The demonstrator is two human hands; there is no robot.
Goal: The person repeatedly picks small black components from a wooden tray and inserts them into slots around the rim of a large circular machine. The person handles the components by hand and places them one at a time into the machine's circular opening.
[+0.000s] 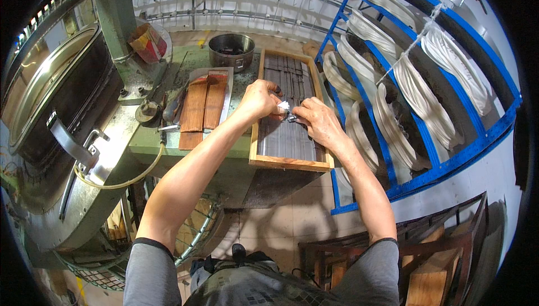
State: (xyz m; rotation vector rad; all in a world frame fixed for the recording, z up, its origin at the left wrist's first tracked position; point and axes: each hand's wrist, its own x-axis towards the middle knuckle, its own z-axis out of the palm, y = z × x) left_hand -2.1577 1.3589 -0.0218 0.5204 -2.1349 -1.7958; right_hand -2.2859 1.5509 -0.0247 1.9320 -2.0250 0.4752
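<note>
Both my hands are raised over a shallow wooden tray (292, 163) lined with dark grey strips (283, 143) lying side by side. My left hand (259, 99) is closed, with a small white piece (283, 106) showing at its fingertips. Close beside it, my right hand (320, 118) pinches a small dark, shiny piece (291, 117). The two sets of fingertips nearly meet, and they partly cover both pieces, so their exact kind is unclear. Along the far part of the tray, several darker bands cross the strips.
Left of the tray, reddish-brown wooden boards (196, 101) lie on the green bench (182, 59). A round metal pot (231, 53) stands behind them. Large round machinery (62, 93) fills the left. A blue rack (438, 180) with white twisted bundles (418, 95) stands right, above a dark frame (466, 222).
</note>
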